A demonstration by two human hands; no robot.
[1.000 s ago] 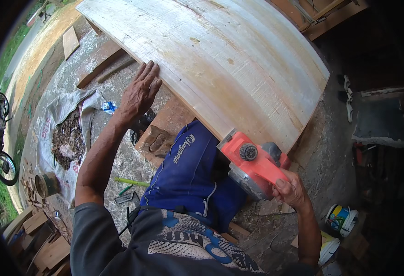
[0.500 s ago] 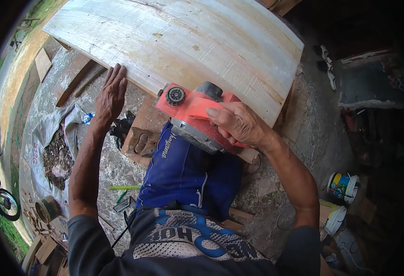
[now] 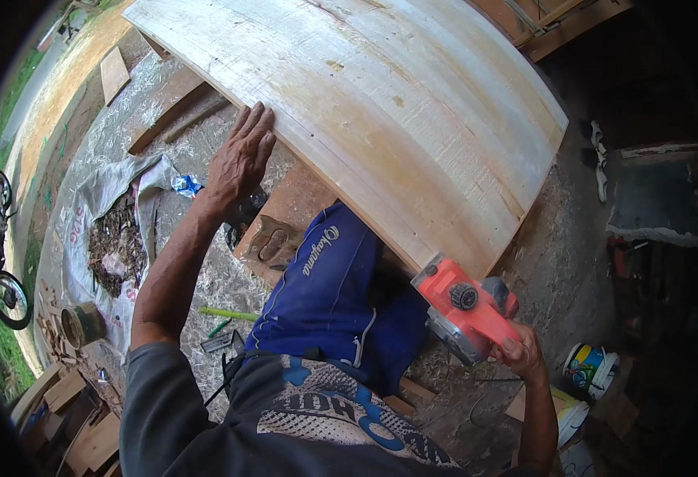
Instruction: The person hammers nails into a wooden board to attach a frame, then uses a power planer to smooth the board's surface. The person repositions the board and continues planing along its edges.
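A wide, pale wooden panel with worn whitish and yellowish boards stretches across the upper middle. My left hand rests on its near edge, fingers stretched out, holding nothing. At the panel's near right corner is a red electric planer with a round black knob. My right hand is wrapped around its rear handle. The planer's front end touches the panel's edge there, while most of its body sticks out past the corner. Its sole is hidden from this view.
Below my left hand lies a wooden hand saw handle or similar cut-out wood piece. A white sack with debris spreads on the shaving-strewn floor. Paint buckets stand at the right; a bicycle or motorbike is far left. Wood offcuts lie lower left.
My right hand has drawn the planer rightward and toward me, from the middle of the near edge to the right corner. My left hand stays on the edge as the view shifts.
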